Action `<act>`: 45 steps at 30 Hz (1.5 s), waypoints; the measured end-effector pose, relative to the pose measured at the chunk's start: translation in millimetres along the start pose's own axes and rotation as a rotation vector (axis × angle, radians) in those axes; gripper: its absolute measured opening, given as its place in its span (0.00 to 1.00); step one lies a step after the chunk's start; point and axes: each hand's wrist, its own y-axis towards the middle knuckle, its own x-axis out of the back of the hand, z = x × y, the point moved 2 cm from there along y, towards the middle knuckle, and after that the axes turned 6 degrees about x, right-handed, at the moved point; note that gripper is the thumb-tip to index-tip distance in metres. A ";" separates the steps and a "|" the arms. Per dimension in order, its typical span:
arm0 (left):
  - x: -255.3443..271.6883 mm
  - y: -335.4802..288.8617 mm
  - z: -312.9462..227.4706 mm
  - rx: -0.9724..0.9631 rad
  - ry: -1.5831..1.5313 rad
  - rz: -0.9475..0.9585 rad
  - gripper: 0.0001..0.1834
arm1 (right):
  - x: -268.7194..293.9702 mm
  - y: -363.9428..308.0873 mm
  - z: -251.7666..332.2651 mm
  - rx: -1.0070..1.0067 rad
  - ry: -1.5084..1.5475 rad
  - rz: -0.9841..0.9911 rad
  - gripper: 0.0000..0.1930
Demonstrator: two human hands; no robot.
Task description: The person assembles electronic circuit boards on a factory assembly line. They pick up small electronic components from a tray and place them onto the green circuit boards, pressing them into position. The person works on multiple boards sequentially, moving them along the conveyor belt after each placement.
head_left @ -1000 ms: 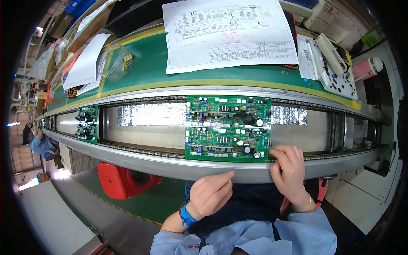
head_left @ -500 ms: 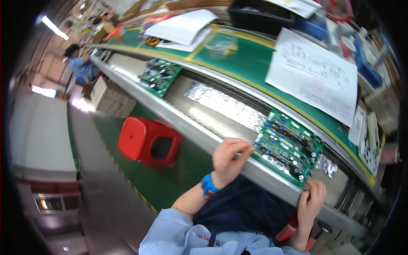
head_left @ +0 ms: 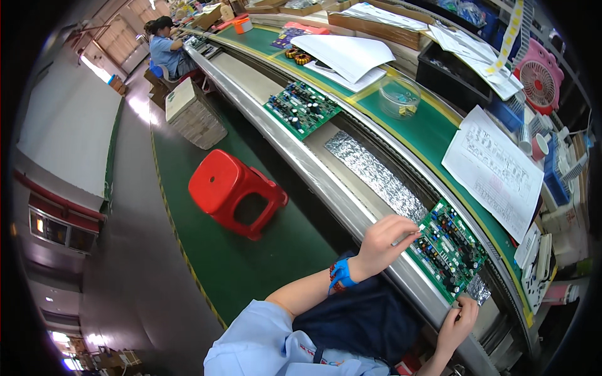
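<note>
A green circuit board [head_left: 446, 254] packed with small components lies across the rails of the conveyor line in front of me. At its left edge is my left hand [head_left: 384, 245], wearing a blue and red-brown band at the wrist. Thumb and fingertips are pinched together there; whatever they grip is too small to make out. By the board's near right corner is my right hand [head_left: 456, 323], its fingers curled closed, their contents hidden. Further up the line sits a second green circuit board [head_left: 302, 109], apart from both hands.
A metal rail [head_left: 313, 178] edges the line on my side. Across the line, a green bench holds printed sheets [head_left: 495, 172], a clear round tub [head_left: 399, 99] and a black bin [head_left: 454, 78]. A red stool [head_left: 216, 182] stands left; a seated person [head_left: 166, 53] works far off.
My view has turned, so the whole scene sits differently in the picture. Both hands keep nearly the same places at the near board's edges.
</note>
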 end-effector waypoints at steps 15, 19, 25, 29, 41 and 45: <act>2.2 1.8 -1.4 0.045 0.042 0.013 0.08 | -2.7 0.4 4.2 0.046 -0.002 -0.075 0.07; 1.7 0.9 0.1 0.052 0.053 0.013 0.10 | -2.8 0.2 3.8 0.044 -0.002 -0.072 0.07; 0.4 0.8 0.5 0.052 0.054 0.008 0.09 | -2.1 1.2 4.9 0.046 0.010 -0.077 0.07; 0.4 1.7 -1.0 0.040 0.054 -0.004 0.08 | -1.5 2.3 5.7 0.043 0.013 -0.076 0.07; 3.0 1.7 -4.4 -0.013 0.087 -0.011 0.07 | -0.3 -0.8 10.7 0.033 0.023 -0.081 0.06; 2.4 0.1 -5.2 0.056 0.087 0.028 0.07 | 0.3 -0.1 11.1 0.046 0.025 -0.098 0.07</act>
